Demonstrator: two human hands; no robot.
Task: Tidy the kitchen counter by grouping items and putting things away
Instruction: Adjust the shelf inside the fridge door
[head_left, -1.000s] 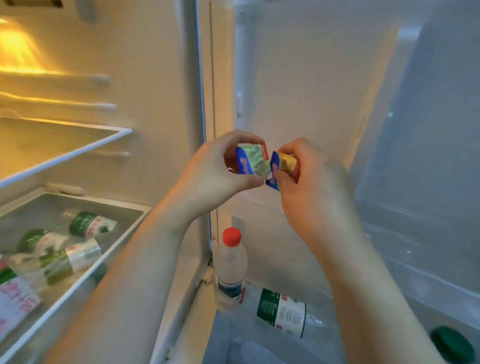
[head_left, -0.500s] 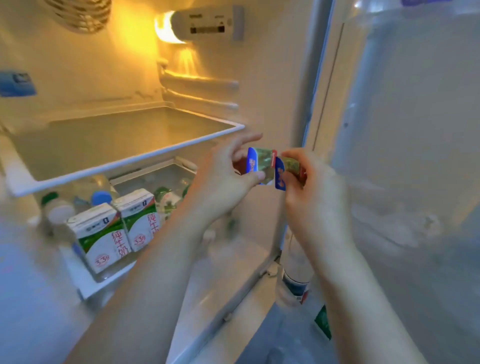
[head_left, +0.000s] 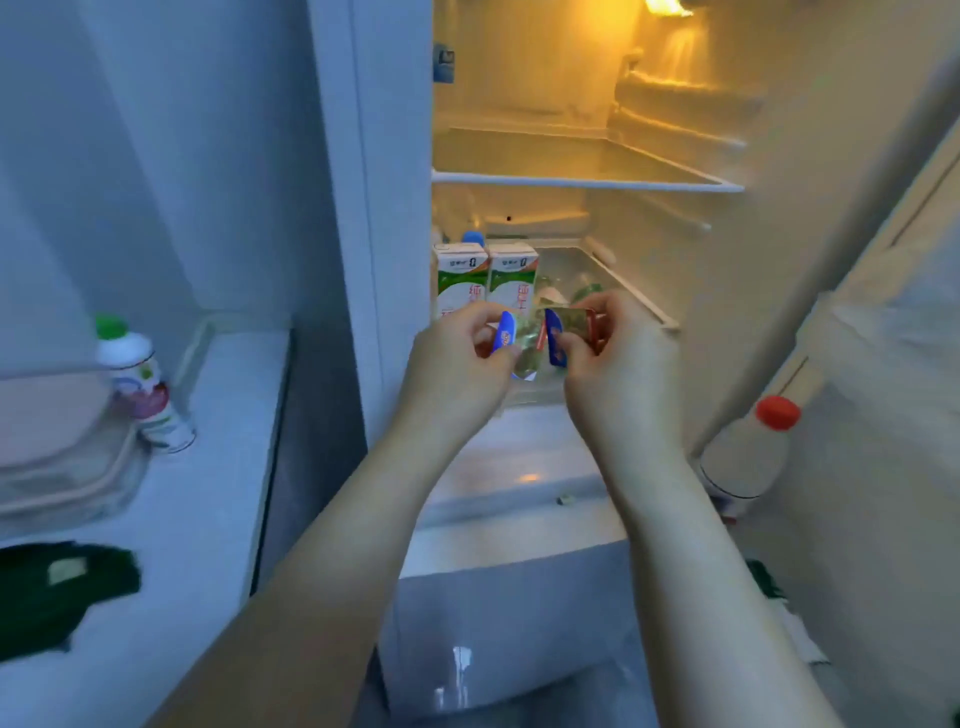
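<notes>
1 open fridge (head_left: 524, 78) fills most of my feed, its door (head_left: 883, 415) swung out to the right with a red-capped bottle (head_left: 748, 452) in the door rack. To the left runs the counter (head_left: 208, 493), where a green-capped bottle (head_left: 140, 384) stands. Inside the fridge, a glass shelf (head_left: 571, 181) sits bare above a lower level where 2 milk cartons (head_left: 460, 275) stand side by side at the left.

In front of that lower level, below the shelf, both hands hold 2 small blue-edged packets. The left hand (head_left: 457, 364) pinches one packet (head_left: 505, 332) between thumb and curled fingers. The right hand (head_left: 618, 364) pinches the other packet (head_left: 571, 325) the same way. The packets meet or overlap in the middle, and the blur keeps me from telling whether they are joined.

Together they lie crosswise, left to right, across the fridge mouth. The shelf lies up and beyond the fingertips. The lower level lies straight ahead, with the cartons directly behind the left hand. I judge the right hand has the freer path inward, since open space sits behind it.
</notes>
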